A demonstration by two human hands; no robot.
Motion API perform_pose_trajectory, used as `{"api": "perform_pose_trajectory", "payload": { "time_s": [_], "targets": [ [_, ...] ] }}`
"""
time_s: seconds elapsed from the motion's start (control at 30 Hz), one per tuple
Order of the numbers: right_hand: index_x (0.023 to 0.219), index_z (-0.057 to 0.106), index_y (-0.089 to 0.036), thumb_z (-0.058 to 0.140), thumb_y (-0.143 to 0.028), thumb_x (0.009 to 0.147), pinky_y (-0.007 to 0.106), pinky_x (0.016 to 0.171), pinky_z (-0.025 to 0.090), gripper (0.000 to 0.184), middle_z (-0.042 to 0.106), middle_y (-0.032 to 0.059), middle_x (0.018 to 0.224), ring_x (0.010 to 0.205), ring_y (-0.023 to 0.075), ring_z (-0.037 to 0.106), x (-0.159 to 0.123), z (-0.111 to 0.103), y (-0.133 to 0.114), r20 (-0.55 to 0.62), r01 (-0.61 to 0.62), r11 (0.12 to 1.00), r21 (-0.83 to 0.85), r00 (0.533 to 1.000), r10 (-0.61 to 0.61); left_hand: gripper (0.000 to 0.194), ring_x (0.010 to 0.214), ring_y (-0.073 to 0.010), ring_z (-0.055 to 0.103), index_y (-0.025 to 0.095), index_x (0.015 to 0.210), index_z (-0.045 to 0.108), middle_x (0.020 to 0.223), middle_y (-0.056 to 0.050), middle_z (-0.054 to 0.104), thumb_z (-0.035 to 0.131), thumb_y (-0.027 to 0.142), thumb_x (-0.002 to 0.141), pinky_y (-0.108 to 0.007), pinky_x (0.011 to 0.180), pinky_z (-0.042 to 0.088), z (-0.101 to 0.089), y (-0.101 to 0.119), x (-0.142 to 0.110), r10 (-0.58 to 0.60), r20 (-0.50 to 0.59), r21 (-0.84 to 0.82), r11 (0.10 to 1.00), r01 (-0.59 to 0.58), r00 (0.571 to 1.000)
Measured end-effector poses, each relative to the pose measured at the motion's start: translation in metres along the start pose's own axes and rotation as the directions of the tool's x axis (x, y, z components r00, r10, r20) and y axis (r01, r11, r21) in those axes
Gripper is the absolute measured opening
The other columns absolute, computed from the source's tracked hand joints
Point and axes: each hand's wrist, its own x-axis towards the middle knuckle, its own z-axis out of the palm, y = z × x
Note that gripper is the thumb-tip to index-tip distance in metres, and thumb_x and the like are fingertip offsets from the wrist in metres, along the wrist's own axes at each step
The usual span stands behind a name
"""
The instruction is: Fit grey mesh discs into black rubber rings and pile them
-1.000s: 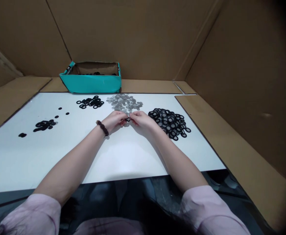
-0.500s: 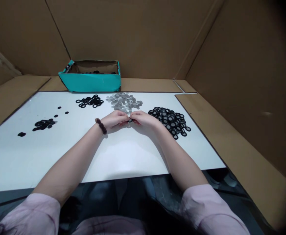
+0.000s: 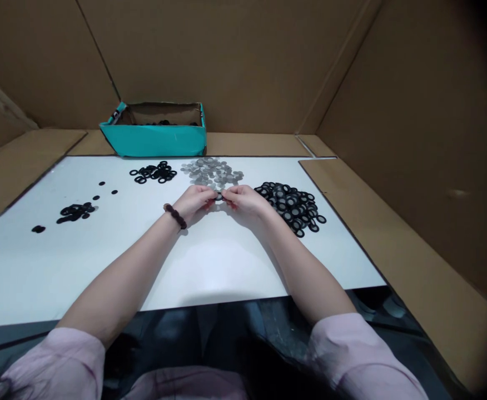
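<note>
My left hand (image 3: 195, 201) and my right hand (image 3: 243, 201) meet over the middle of the white table. Between their fingertips they pinch one small black ring with a grey centre (image 3: 219, 195). Just beyond the hands lies a pile of translucent grey discs (image 3: 212, 171). To the right of my right hand is a heap of black rings with grey centres (image 3: 291, 205). Black open rings (image 3: 155, 173) lie scattered behind and to the left of my left hand. A dark beaded band (image 3: 175, 216) circles my left wrist.
At the back a turquoise box (image 3: 155, 140) holds dark pieces. Small black discs (image 3: 75, 212) lie in a loose cluster on the left, with a few strays around it. Cardboard walls (image 3: 252, 66) enclose the white table (image 3: 210, 266) at the back and sides.
Both hands have shifted slightly away from me, and their fingertips have spread a little. The ring between them now shows more of its grey centre.
</note>
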Motion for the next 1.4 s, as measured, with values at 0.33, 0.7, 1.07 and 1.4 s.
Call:
{"api": "perform_pose_trajectory", "payload": {
  "time_s": [0.33, 0.7, 1.07, 1.4],
  "targets": [
    [0.049, 0.042, -0.017, 0.058, -0.040, 0.082, 0.022, 0.042, 0.024, 0.043, 0.039, -0.0039, 0.041, 0.039, 0.0054, 0.032, 0.002, 0.000, 0.001, 0.060, 0.007, 0.998, -0.059, 0.998, -0.004, 0.014, 0.044, -0.0059, 0.040, 0.012, 0.055, 0.057, 0.047, 0.001, 0.044, 0.063, 0.016, 0.067, -0.023, 0.047, 0.036, -0.010, -0.002, 0.002, -0.034, 0.190, 0.125, 0.992, 0.010, 0.981],
    [0.047, 0.043, -0.017, 0.057, -0.036, 0.081, 0.021, 0.041, 0.021, 0.042, 0.037, -0.0044, 0.038, 0.038, 0.0052, 0.031, -0.003, -0.001, -0.003, 0.003, 0.024, 0.972, -0.232, 1.000, -0.024, 0.027, 0.039, -0.0036, 0.035, 0.014, 0.043, 0.045, 0.040, 0.002, 0.038, 0.055, 0.006, 0.067, -0.020, 0.043, 0.030, 0.000, 0.001, -0.003, -0.022, 0.085, 0.070, 0.997, 0.016, 0.996],
    [0.065, 0.055, -0.014, 0.064, -0.014, 0.074, 0.020, 0.044, 0.042, 0.013, 0.054, -0.0014, 0.046, 0.039, 0.0074, 0.047, -0.007, 0.011, -0.015, -0.144, -0.110, 0.989, 0.097, 0.982, 0.123, 0.028, 0.043, -0.0048, 0.038, 0.015, 0.045, 0.042, 0.042, 0.003, 0.039, 0.051, 0.004, 0.068, -0.020, 0.048, 0.034, 0.002, -0.003, -0.001, -0.008, 0.063, 0.033, 0.999, 0.006, 0.998],
    [0.062, 0.057, -0.012, 0.072, -0.019, 0.067, 0.021, 0.043, 0.045, 0.017, 0.055, -0.0006, 0.047, 0.041, 0.0082, 0.049, -0.003, 0.010, -0.007, -0.169, -0.042, 0.986, 0.162, 0.983, 0.070, 0.011, 0.043, -0.0071, 0.041, 0.016, 0.053, 0.052, 0.045, 0.003, 0.047, 0.058, 0.015, 0.063, -0.021, 0.044, 0.028, -0.002, -0.002, 0.001, 0.223, -0.080, 0.385, 0.906, -0.176, 0.971]
  ]
}}
